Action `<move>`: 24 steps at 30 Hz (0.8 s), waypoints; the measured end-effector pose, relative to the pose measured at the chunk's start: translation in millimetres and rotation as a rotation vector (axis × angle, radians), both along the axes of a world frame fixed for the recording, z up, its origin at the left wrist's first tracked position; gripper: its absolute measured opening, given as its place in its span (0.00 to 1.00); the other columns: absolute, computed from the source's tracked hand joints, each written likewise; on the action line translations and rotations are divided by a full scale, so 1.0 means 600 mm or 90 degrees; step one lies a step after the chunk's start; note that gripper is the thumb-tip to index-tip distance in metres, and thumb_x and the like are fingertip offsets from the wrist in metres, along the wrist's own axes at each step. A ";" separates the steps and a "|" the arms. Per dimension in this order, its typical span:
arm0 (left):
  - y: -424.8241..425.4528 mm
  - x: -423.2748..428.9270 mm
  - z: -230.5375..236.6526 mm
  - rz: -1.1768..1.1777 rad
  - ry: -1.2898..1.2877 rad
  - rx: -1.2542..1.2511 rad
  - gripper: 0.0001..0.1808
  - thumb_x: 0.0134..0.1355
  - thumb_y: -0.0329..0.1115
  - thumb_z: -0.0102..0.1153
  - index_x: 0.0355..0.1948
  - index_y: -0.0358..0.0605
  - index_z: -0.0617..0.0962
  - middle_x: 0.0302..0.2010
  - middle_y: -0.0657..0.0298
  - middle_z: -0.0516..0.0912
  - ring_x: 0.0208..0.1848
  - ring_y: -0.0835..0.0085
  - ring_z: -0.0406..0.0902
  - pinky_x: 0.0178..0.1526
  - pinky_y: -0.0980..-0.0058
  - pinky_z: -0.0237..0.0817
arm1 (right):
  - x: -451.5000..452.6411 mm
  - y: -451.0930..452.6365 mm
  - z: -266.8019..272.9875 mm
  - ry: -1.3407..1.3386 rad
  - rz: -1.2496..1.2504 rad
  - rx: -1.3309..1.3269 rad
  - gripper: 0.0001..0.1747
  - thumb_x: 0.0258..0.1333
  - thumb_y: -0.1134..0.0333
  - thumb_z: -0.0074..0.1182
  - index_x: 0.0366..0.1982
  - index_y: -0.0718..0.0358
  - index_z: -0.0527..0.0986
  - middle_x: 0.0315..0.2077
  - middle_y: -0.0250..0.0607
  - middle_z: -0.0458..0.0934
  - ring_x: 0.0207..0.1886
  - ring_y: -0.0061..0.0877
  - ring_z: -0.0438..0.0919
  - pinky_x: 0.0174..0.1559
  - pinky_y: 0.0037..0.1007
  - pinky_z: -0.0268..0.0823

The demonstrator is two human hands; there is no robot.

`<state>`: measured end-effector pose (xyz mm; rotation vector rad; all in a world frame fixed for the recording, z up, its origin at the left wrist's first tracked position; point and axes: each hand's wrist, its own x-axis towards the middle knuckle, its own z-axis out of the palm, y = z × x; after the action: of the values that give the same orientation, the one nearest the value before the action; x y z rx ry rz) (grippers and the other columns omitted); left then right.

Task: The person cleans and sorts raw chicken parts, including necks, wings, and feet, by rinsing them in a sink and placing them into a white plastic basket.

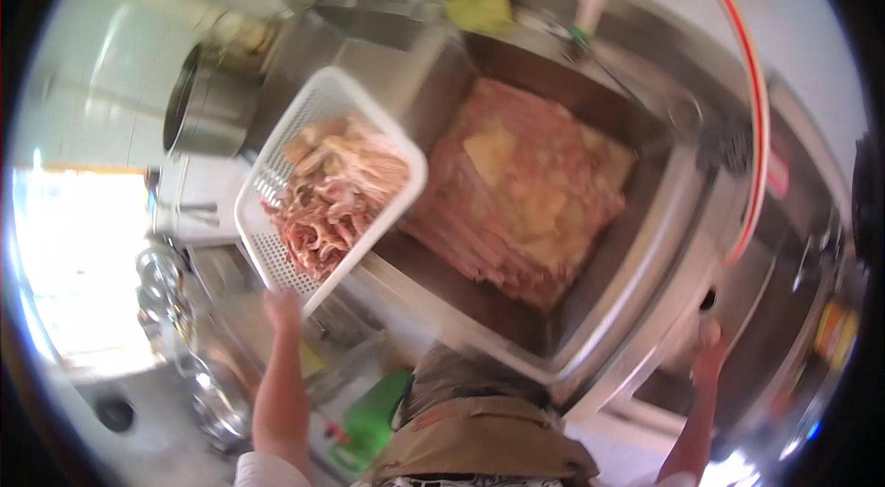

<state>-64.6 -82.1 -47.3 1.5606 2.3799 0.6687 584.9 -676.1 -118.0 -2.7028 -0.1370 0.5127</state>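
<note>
A white perforated plastic basket with pieces of raw meat in it sits tilted over the left part of the steel sink. My left hand is at the basket's near corner, blurred, its fingers partly hidden; whether it grips the rim cannot be told. Right of the basket, the deep steel sink basin holds a large mass of raw meat with yellowish parts. Off to the right, my right hand is by the metal counter edge, blurred, and its fingers are unclear.
A steel pot stands behind the basket at the left. A yellow-green cloth or sponge lies on the sink's back ledge. A clear hose with a red stripe arches over the right side. Below at the left is a green plastic container.
</note>
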 end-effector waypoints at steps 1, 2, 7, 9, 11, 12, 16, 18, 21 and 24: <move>-0.007 0.077 0.015 -0.051 0.030 -0.033 0.19 0.53 0.33 0.56 0.44 0.33 0.73 0.35 0.52 0.80 0.39 0.60 0.77 0.42 0.63 0.67 | 0.026 0.021 0.009 -0.155 -0.003 0.144 0.35 0.37 0.78 0.49 0.55 0.66 0.63 0.45 0.46 0.73 0.49 0.34 0.73 0.53 0.31 0.64; -0.021 0.093 0.054 -0.103 0.073 -0.068 0.18 0.53 0.31 0.55 0.43 0.32 0.73 0.36 0.51 0.80 0.39 0.61 0.78 0.42 0.64 0.67 | 0.021 0.046 0.041 -0.290 -0.004 0.293 0.35 0.36 0.79 0.47 0.55 0.67 0.64 0.43 0.39 0.73 0.46 0.29 0.74 0.50 0.29 0.65; -0.042 0.047 0.087 -0.084 -0.082 -0.023 0.16 0.52 0.27 0.55 0.42 0.32 0.73 0.36 0.51 0.80 0.38 0.62 0.77 0.42 0.65 0.68 | -0.135 0.628 0.328 0.086 0.520 0.487 0.39 0.34 0.76 0.56 0.56 0.61 0.63 0.47 0.42 0.72 0.51 0.32 0.74 0.53 0.31 0.66; -0.049 0.044 0.093 -0.099 -0.113 -0.025 0.16 0.52 0.25 0.54 0.42 0.32 0.72 0.35 0.51 0.80 0.37 0.64 0.77 0.41 0.66 0.68 | -0.212 0.817 0.346 -0.034 0.807 0.434 0.41 0.36 0.67 0.63 0.57 0.62 0.62 0.49 0.50 0.70 0.53 0.44 0.71 0.54 0.38 0.64; -0.053 0.039 0.071 -0.100 -0.163 -0.019 0.16 0.52 0.25 0.54 0.43 0.32 0.72 0.35 0.51 0.79 0.37 0.64 0.77 0.41 0.67 0.68 | -0.293 0.968 0.336 0.020 0.881 0.452 0.38 0.40 0.65 0.62 0.56 0.63 0.62 0.49 0.52 0.70 0.53 0.46 0.70 0.53 0.41 0.64; -0.063 0.045 0.063 -0.087 -0.174 -0.011 0.16 0.52 0.25 0.53 0.43 0.32 0.72 0.35 0.52 0.79 0.37 0.64 0.77 0.40 0.66 0.68 | -0.322 1.030 0.334 0.016 0.938 0.395 0.36 0.42 0.65 0.61 0.55 0.64 0.63 0.49 0.54 0.69 0.53 0.45 0.70 0.53 0.42 0.63; -0.060 0.061 0.060 -0.091 -0.154 0.005 0.15 0.53 0.26 0.52 0.43 0.32 0.72 0.35 0.52 0.78 0.37 0.64 0.77 0.40 0.66 0.67 | -0.383 1.189 0.255 -0.070 1.030 0.324 0.33 0.44 0.67 0.58 0.54 0.65 0.63 0.49 0.56 0.69 0.53 0.45 0.69 0.53 0.42 0.63; -0.059 0.063 0.075 -0.101 -0.142 0.004 0.15 0.53 0.26 0.52 0.43 0.33 0.72 0.35 0.52 0.78 0.37 0.64 0.77 0.39 0.66 0.67 | -0.393 1.207 0.226 -0.171 1.059 0.298 0.32 0.38 0.71 0.60 0.51 0.65 0.66 0.46 0.54 0.72 0.51 0.46 0.70 0.54 0.41 0.62; -0.065 0.062 0.093 -0.082 -0.223 0.010 0.14 0.53 0.26 0.52 0.42 0.33 0.72 0.34 0.53 0.78 0.37 0.64 0.76 0.40 0.66 0.67 | -0.376 1.145 0.262 -0.152 0.994 0.544 0.29 0.42 0.72 0.60 0.50 0.66 0.69 0.47 0.52 0.72 0.52 0.45 0.70 0.55 0.38 0.62; -0.060 0.068 0.082 -0.096 -0.150 0.010 0.14 0.54 0.27 0.52 0.42 0.33 0.72 0.34 0.54 0.78 0.36 0.65 0.75 0.41 0.66 0.66 | -0.284 0.983 0.294 -0.097 0.708 0.600 0.17 0.52 0.69 0.56 0.45 0.67 0.73 0.46 0.51 0.74 0.49 0.38 0.75 0.50 0.34 0.68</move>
<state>-23.7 -118.0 1.7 1.5540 2.0699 0.7913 414.5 -86.1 58.4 -1.5270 -1.5186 0.3582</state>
